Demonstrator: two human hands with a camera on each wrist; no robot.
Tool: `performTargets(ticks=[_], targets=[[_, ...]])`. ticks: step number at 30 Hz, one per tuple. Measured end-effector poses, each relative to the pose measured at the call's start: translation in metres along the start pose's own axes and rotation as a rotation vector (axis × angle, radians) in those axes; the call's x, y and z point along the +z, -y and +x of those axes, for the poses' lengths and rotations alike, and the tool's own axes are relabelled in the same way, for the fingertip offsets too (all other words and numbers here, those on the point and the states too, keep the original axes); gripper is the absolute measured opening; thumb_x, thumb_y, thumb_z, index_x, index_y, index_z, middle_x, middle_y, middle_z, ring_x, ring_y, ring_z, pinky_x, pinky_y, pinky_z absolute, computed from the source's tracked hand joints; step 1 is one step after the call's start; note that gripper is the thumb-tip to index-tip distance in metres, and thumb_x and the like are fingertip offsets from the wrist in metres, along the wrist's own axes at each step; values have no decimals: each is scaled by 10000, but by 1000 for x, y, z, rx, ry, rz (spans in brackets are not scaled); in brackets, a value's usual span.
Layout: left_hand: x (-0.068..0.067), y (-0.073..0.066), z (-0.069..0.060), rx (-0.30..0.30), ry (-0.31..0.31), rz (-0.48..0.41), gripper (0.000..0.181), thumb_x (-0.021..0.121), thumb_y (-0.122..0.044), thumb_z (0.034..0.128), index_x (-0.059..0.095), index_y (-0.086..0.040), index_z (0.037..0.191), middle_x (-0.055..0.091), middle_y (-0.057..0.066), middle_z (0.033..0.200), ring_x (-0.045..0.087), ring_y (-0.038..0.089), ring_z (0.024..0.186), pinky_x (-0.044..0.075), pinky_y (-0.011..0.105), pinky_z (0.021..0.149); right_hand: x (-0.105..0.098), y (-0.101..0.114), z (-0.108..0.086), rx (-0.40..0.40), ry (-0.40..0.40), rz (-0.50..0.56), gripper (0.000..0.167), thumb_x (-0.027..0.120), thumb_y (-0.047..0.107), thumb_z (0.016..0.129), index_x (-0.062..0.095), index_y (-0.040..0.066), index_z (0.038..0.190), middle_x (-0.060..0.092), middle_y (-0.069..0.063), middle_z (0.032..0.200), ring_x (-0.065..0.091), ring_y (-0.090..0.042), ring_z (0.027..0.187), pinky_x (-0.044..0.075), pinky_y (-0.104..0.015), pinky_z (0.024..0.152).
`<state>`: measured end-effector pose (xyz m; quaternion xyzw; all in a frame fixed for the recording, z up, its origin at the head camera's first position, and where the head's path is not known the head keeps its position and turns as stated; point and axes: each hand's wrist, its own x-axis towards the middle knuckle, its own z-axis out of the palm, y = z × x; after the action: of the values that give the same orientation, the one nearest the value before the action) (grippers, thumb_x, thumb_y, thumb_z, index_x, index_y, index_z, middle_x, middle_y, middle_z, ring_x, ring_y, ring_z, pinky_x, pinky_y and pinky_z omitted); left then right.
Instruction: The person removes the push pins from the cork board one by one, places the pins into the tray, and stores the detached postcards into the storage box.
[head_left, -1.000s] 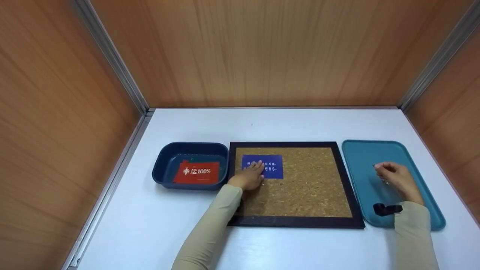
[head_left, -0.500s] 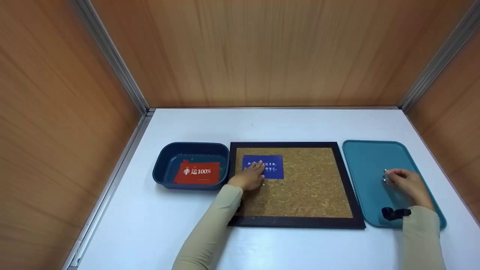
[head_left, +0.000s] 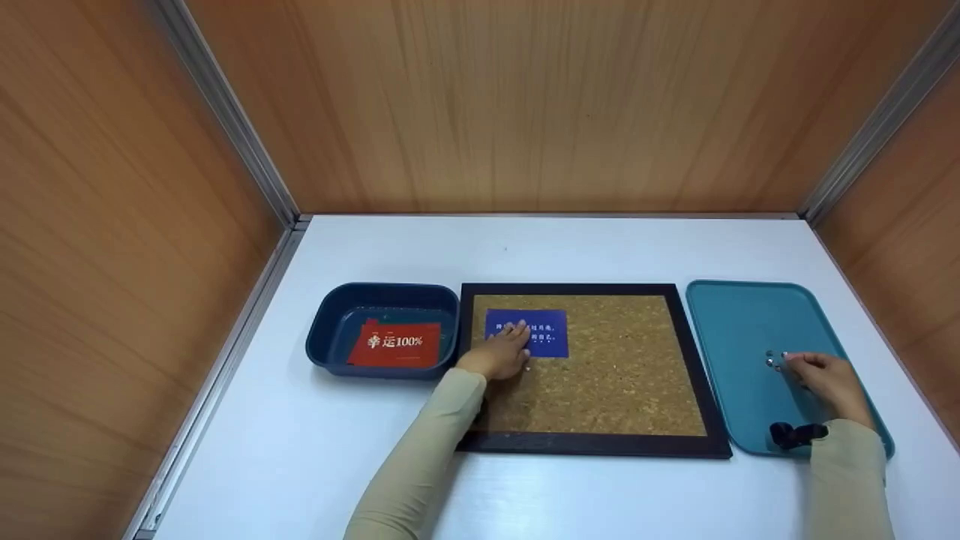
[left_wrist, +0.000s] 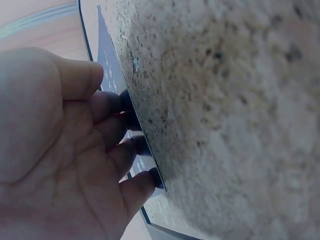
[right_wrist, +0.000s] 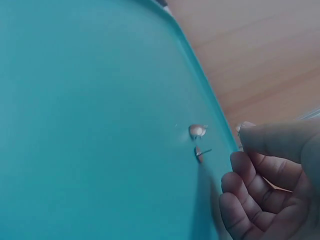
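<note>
On the left part of a framed cork board [head_left: 615, 382] lies a blue card [head_left: 551, 343] with white writing. My left hand [head_left: 496, 356] rests on that card, and the left wrist view has its fingertips [left_wrist: 154, 176] pressing near the card's edge. Over the teal tray [head_left: 739, 315], my right hand [head_left: 829, 384] pinches a small shiny thumbtack [head_left: 784, 355] between thumb and index finger. It is partly hidden in the right wrist view. Below those fingers, loose thumbtacks [right_wrist: 197, 131] lie on the tray, one with its pin showing.
A dark blue bin [head_left: 381, 371] left of the board holds red cards [head_left: 401, 346] with white writing. The tray stands close to the board's right edge. Wood panels [head_left: 510, 112] enclose the white table [head_left: 397, 251] at the back and sides.
My right hand has moved to the right and a little nearer over the tray, uncovering loose thumbtacks there. The left hand has stayed on the blue card.
</note>
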<state>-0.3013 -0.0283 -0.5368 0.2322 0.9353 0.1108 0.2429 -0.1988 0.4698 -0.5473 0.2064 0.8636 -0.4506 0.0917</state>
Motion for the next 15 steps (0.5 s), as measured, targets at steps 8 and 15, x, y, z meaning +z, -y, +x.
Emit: performTargets(ticks=[8,15], targets=[[-1,-2,-2,-1,0,-2,527,270,-296,1060,169,-126,1549,92,22,1624,82,229,1502,124,413,1226,0,-5,-1,80,19,71,630,497,542,939,540,-12,1237,535,-48,1113,428,-295,1085,395,-512,950],[-1,-1,-1,0,-5,9,525,273,-295,1060,178,-126,1548,98,17,1625,83,225,1503,134,417,1225,5,-8,4,64,-31,46,537,524,489,945,598,8,1172,552,-32,1102,434,-250,1046,399,-423,888]])
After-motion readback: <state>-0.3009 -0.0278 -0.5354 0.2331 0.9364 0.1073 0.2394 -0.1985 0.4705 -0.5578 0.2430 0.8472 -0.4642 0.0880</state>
